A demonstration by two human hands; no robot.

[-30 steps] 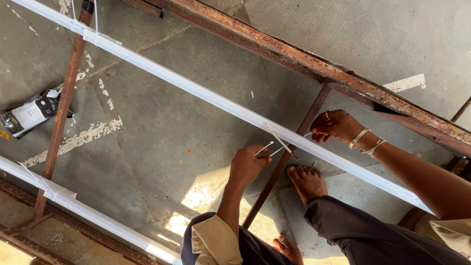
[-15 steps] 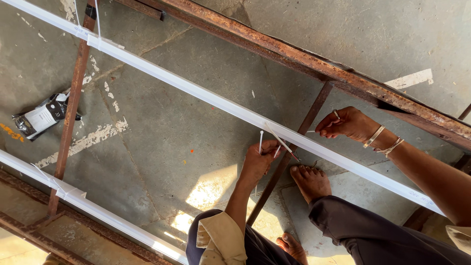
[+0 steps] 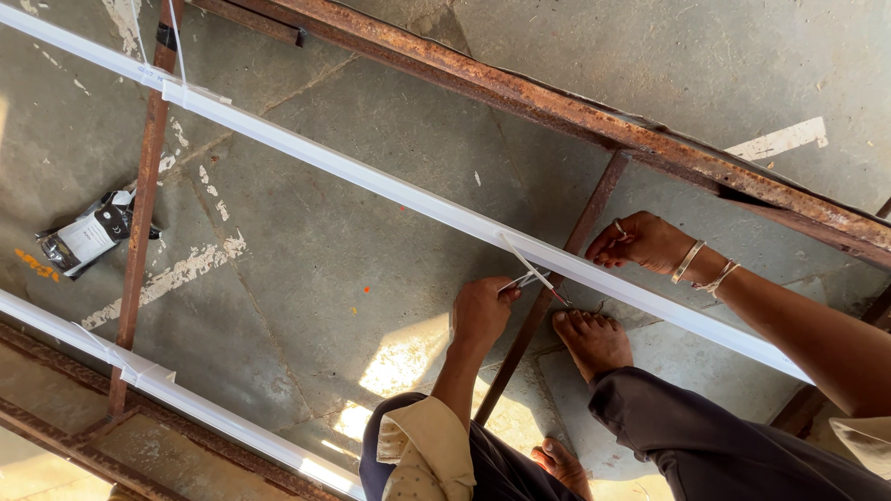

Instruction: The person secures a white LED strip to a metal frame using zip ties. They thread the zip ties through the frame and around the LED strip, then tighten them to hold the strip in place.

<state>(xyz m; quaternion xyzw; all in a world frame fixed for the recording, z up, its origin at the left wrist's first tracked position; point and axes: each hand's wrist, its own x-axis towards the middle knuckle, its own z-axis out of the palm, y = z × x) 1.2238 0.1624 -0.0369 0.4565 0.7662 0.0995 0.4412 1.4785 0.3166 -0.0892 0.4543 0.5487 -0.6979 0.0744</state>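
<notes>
The left hand (image 3: 483,311) grips a white tie (image 3: 527,271) at the white strip (image 3: 390,190); the right hand (image 3: 645,243) clasps the strip's edge

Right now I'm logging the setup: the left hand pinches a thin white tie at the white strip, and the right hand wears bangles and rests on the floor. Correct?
Not quite. In the head view the right hand rests on the white strip, not the floor. The left hand and thin white tie are as stated.

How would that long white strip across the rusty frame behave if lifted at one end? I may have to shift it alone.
The white strip is long and thin, so it would probably sag or whip. It looks hollow and light. It seems tied to a rusty crossbar, and the left hand and right hand are at it, so it may not lift freely.
</notes>
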